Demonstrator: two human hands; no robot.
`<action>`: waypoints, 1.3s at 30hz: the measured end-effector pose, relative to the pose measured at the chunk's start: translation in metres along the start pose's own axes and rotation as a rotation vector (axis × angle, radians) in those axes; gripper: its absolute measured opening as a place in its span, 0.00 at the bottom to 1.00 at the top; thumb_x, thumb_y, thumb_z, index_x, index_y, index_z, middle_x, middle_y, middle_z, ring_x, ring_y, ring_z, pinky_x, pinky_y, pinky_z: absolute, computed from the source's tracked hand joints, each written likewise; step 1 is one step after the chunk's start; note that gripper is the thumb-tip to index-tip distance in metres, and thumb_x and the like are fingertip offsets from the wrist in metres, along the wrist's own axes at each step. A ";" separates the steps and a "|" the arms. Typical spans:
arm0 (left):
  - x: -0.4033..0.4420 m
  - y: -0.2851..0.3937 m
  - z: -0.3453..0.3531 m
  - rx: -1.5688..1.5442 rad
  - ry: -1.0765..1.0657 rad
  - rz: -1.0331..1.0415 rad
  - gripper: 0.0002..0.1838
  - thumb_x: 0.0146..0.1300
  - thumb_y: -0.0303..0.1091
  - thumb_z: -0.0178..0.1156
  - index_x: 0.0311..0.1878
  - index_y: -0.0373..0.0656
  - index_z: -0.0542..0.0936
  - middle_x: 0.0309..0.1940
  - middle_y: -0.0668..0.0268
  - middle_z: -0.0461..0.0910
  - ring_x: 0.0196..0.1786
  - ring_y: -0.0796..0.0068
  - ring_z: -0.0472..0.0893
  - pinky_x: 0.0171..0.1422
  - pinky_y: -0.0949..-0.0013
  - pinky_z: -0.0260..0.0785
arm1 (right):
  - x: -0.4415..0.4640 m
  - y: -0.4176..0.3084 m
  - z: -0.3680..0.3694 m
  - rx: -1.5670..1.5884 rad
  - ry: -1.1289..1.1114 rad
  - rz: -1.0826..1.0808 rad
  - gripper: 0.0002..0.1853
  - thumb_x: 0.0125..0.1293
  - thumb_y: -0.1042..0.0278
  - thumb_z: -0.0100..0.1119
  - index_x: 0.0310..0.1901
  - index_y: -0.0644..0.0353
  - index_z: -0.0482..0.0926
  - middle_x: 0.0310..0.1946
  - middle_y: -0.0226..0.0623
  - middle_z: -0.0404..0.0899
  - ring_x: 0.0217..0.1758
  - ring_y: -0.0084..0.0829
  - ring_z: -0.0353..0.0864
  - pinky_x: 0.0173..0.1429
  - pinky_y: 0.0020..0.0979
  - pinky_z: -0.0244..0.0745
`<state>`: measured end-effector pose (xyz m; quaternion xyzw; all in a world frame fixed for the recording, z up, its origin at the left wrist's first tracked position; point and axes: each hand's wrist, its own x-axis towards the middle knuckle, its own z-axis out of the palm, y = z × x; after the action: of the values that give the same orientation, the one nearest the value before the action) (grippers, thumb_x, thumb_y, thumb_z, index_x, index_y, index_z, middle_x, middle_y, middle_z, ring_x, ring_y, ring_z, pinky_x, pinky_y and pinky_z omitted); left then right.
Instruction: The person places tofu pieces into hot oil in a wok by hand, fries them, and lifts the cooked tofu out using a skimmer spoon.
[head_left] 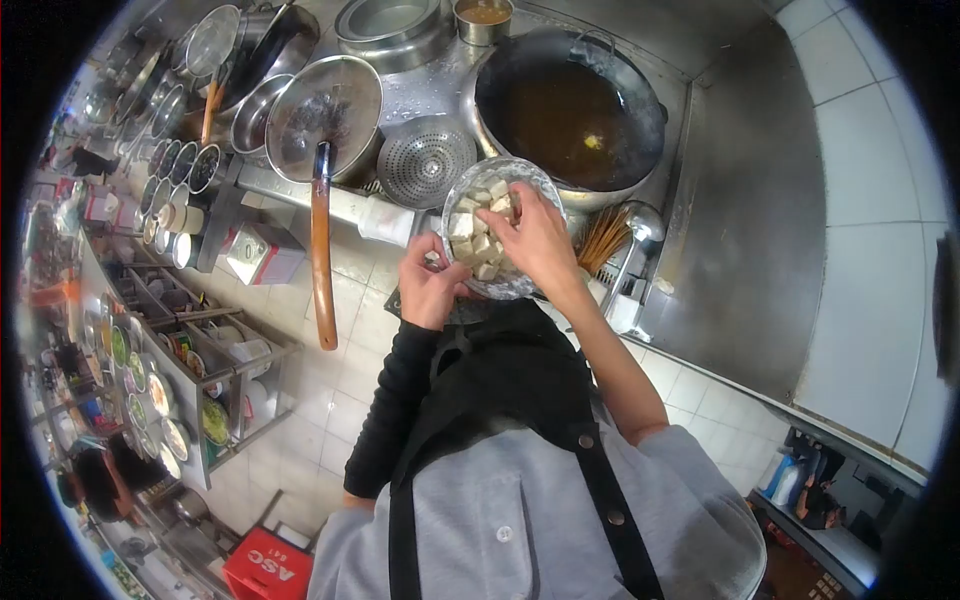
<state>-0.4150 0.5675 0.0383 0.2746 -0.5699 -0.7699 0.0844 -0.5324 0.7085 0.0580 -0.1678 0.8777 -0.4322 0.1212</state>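
Note:
A metal bowl [452,196] of pale tofu cubes [463,227] is in front of me, just below the wok. My left hand [431,284] grips the bowl's near left rim, thumb over the edge. My right hand [537,240] reaches into the bowl from the right, with its thumb and fingers closed around tofu among the cubes. Beyond the bowl sits a large wok [480,110] of dark brown oil, with one small yellowish piece [593,142] at the surface. A round perforated ladle [428,162] lies left of the wok, close to the bowl.
A wide mesh strainer [340,105] with a long wooden handle [322,260] juts out over the counter edge. To the right stand a bamboo brush [604,240] and a metal ladle [645,225]. Behind are stacked pots [392,30]; a red crate [267,566] is on the floor.

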 end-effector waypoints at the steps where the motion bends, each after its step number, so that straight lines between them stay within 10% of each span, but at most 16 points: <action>1: 0.000 -0.001 0.004 -0.040 0.003 -0.025 0.14 0.53 0.12 0.60 0.31 0.41 0.67 0.34 0.60 0.77 0.30 0.67 0.83 0.28 0.66 0.82 | 0.001 0.006 0.004 -0.028 -0.007 -0.010 0.27 0.67 0.58 0.68 0.61 0.68 0.75 0.54 0.60 0.81 0.60 0.59 0.79 0.66 0.50 0.74; 11: 0.009 -0.017 0.001 0.013 -0.028 -0.066 0.13 0.53 0.13 0.60 0.31 0.41 0.68 0.34 0.60 0.80 0.27 0.68 0.82 0.29 0.66 0.82 | 0.004 0.032 0.021 -0.129 0.084 0.006 0.22 0.67 0.61 0.66 0.56 0.67 0.79 0.50 0.57 0.83 0.58 0.58 0.80 0.64 0.51 0.75; 22: 0.029 -0.028 -0.005 -0.308 -0.066 -0.242 0.09 0.54 0.14 0.54 0.34 0.39 0.70 0.39 0.58 0.78 0.36 0.60 0.84 0.32 0.50 0.88 | 0.023 0.033 -0.024 0.484 0.181 -0.069 0.14 0.65 0.76 0.69 0.52 0.62 0.83 0.40 0.33 0.85 0.38 0.20 0.82 0.42 0.26 0.79; 30: 0.007 -0.021 -0.031 -0.288 0.054 -0.210 0.09 0.53 0.14 0.52 0.35 0.39 0.70 0.40 0.58 0.79 0.36 0.62 0.84 0.34 0.49 0.90 | 0.165 0.116 -0.007 -0.311 -0.036 -0.180 0.10 0.64 0.74 0.60 0.44 0.64 0.85 0.42 0.57 0.86 0.49 0.59 0.84 0.57 0.49 0.79; 39: -0.011 -0.021 -0.055 -0.327 0.116 -0.153 0.10 0.52 0.12 0.52 0.35 0.39 0.70 0.41 0.56 0.81 0.36 0.61 0.85 0.33 0.51 0.89 | 0.112 -0.028 -0.036 -0.118 0.450 -0.568 0.13 0.64 0.82 0.53 0.49 0.68 0.83 0.46 0.52 0.83 0.49 0.55 0.83 0.55 0.47 0.78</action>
<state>-0.3729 0.5336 0.0119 0.3437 -0.4087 -0.8393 0.1018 -0.6424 0.6735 0.0946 -0.3122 0.8242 -0.4234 -0.2097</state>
